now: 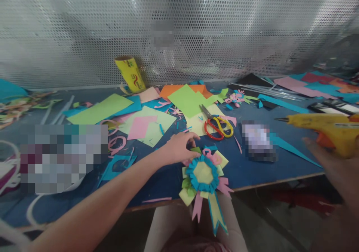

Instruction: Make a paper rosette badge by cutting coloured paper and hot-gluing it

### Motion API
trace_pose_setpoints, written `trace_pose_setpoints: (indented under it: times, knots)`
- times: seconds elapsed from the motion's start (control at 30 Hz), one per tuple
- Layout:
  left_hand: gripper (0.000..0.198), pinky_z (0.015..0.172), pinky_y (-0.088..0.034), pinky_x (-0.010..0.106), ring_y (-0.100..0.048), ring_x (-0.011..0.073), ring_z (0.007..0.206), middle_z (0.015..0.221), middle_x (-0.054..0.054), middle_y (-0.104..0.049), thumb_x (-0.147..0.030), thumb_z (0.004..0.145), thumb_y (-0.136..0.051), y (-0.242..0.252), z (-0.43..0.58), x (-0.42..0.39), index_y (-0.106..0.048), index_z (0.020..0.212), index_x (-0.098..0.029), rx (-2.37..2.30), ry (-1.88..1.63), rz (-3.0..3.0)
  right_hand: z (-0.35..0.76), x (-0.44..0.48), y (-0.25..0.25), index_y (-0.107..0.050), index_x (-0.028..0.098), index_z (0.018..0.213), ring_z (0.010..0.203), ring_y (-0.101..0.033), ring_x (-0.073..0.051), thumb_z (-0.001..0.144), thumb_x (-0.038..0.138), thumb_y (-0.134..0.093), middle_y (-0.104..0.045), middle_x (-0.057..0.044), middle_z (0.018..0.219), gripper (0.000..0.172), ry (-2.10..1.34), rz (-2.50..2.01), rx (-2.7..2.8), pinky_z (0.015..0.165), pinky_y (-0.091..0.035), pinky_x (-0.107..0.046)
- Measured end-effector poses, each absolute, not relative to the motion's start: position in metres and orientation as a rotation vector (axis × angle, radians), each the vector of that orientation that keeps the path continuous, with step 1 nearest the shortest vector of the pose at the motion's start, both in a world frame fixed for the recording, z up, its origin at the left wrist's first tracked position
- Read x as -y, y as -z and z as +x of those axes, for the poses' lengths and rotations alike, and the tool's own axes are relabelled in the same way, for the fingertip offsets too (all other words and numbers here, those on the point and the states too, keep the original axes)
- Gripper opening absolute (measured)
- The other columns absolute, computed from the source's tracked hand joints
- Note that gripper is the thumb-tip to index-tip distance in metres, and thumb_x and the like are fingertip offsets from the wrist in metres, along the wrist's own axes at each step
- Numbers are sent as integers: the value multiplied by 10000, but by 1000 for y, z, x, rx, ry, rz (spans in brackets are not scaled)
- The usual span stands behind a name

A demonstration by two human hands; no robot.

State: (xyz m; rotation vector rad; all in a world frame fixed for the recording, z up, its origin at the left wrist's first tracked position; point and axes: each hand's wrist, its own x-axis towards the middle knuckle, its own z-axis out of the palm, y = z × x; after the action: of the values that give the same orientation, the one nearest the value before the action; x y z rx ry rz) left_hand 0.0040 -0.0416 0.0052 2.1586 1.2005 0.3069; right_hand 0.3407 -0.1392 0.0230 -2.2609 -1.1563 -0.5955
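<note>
My left hand (183, 147) pinches the upper left edge of a paper rosette (202, 172). The rosette has a yellow centre, a fringed blue ring, and pink, green and yellow petals, with ribbon tails hanging past the table's front edge. At the right, my right hand (322, 162) is blurred just under a yellow glue gun (325, 126), whose nozzle points left; its fingers seem to be round the gun's handle. Red and yellow handled scissors (218, 126) lie behind the rosette, blades partly apart.
Coloured paper sheets (186, 100) and scraps cover the blue table (157, 173). A yellow tube (130, 74) leans by the perforated metal screen (179, 31). Two blurred-out objects lie left and right. A paper flower (236, 98) and clear sticks (275, 91) lie further back.
</note>
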Motion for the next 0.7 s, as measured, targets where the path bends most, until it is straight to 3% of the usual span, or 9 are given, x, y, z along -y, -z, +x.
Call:
trace_pose_setpoints:
  times: [0.13,0.27,0.53,0.7]
  knots:
    - [232,620,-430,238,-570,139,682,727,8,-610,-288,681,-580,-4,3,43,-618,874,-165,-1073,-379,2006,326,136,-32,-463,189,685,511,-401,-127,601,562,-589,-465,-46,596,402,463,-2447,1053,437,-262,-273]
    - [191,566,-435,225,-567,127,634,713,15,-610,-286,692,-568,-9,1,45,-613,833,-165,-1141,-573,1874,312,139,-37,-312,235,626,476,-232,-95,591,545,-556,-360,-2,561,396,383,-2403,1082,451,-241,-272]
    - [150,545,-435,220,-553,109,637,824,21,-569,-241,707,-512,2,-2,36,-504,838,-167,-1462,-1144,1540,293,138,-32,-346,246,634,521,-355,-169,550,612,-471,-419,-21,594,396,301,-2295,1172,496,-279,-295]
    - [119,609,-448,283,-548,146,643,795,21,-584,-243,713,-503,-11,-13,45,-514,818,-186,-1561,-764,2020,280,139,-21,-349,243,609,513,-408,-181,558,649,-471,-448,-18,568,426,300,-2195,1274,487,-297,-296]
